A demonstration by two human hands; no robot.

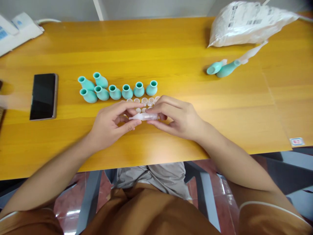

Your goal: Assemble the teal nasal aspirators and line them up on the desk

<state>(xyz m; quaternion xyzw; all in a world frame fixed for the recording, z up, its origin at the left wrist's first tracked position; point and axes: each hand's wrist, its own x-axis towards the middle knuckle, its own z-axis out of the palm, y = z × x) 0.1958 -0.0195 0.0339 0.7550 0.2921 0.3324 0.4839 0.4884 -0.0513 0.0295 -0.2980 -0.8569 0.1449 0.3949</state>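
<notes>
We are working at a yellow wooden table [232,111], where a white plastic package [244,26] is lying near the far edge. Our left hand [107,122] and right hand [183,117] are meeting near its close edge. A dark phone [43,96] is lying leftward; eight teal bulbs [115,94] are standing beyond our hands. Both are pinching a translucent tube [148,116] sideways, just before small pale caps [144,101].

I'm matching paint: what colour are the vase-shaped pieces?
The pieces are turquoise green, as the head view shows.
</notes>
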